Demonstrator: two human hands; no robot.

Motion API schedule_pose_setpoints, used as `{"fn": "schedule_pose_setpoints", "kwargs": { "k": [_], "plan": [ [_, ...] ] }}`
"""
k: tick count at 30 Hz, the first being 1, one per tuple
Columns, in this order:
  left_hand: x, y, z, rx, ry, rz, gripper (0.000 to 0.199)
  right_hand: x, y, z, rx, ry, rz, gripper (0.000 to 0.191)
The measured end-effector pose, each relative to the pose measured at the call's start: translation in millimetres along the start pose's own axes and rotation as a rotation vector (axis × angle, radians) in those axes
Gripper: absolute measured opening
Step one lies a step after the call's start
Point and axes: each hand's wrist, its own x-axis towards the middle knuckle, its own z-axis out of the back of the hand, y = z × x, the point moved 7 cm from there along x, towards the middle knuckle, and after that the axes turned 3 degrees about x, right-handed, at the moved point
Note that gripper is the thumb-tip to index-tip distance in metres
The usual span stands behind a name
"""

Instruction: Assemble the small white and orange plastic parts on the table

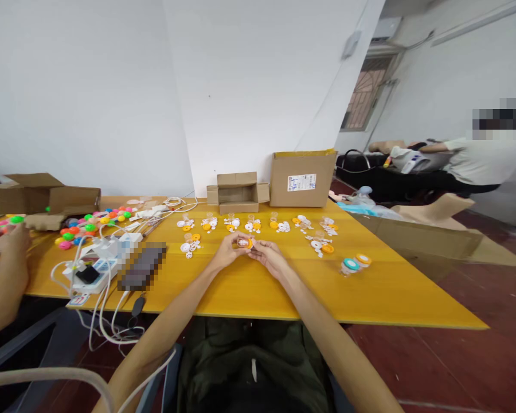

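Grip | left hand [229,251] holds cup [242,243], fingers curled, 9 o'clock | right hand [270,257] pinches orange lid [250,244], 3 o'clock

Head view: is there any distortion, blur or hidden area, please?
Head view: the window leans, probably wide-angle distortion; head view: pixel blocks hide the dark rectangular object; head view: the orange-rimmed piece between left hand and right hand looks soft, fine detail lost.
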Motion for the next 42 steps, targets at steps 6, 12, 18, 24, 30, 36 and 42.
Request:
{"fn": "schedule_pose_setpoints", "kwargs": {
  "k": [6,12,18,24,30,36,42],
  "plan": [
    [1,4,-1.0,0.017,0.019,-0.018,0.03,1,-2,1,0.012,0.007,0.0,0.024],
    [2,13,-1.7,0.07,0.005,0.011,0.033,-1,0,0,-0.013,-0.02,0.047,0.035],
    [-1,20,-4.7,0.058,0.033,0.059,0.045,-8,9,-2,-0.108,-0.076,0.197,0.052],
    [-5,27,-14.8,-0.013,0.199,0.146,0.082,-31,39,24,-0.613,-0.221,0.428,0.052],
    [-5,25,-11.2,-0.016,0.159,0.159,0.066,-84,73,47,-1.482,-0.274,0.811,0.029],
    [-5,23,-13.3,0.064,0.17,0.166,0.045,-119,96,69,-2.028,-0.355,1.033,0.024],
    [-4,22,-14.2,0.111,0.173,0.156,0.037,-140,116,91,-2.215,-0.424,1.093,0.024]
  ]
}}
